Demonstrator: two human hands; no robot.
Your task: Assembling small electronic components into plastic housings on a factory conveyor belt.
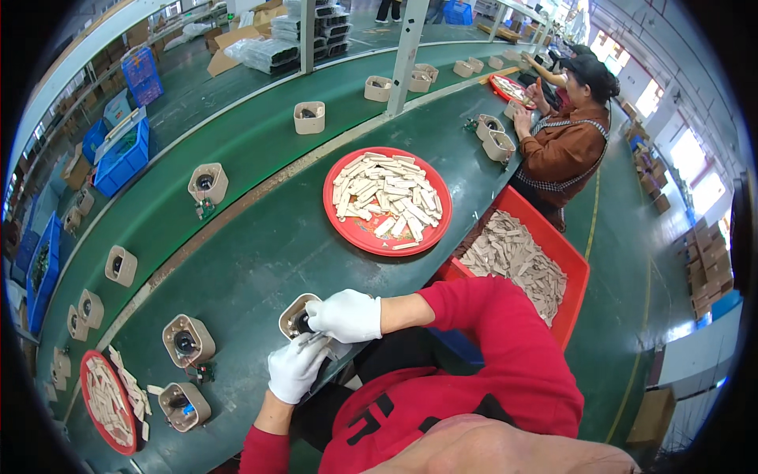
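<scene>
Both my hands wear white gloves and meet at the near edge of the green bench. Between them and the bench sits a beige box-shaped housing [289, 316] with rounded corners and a dark round part inside. My right hand [345, 316] is closed over the housing's near right side, fingertips at its opening; what they pinch is hidden. Just below, my left hand [295, 368] is closed, its fingers around a thin greyish piece [314, 340] too small to name. Left of my hands stand two more housings, one with a black round part [188, 341], one with a blue bit inside [185, 407].
A red round tray [347, 223] of pale strips lies ahead; another red tray [88, 363] is at far left. A red bin [575, 284] of strips stands at my right. Beyond a ledge, a green conveyor [260, 150] carries housings. A co-worker [564, 150] works farther right.
</scene>
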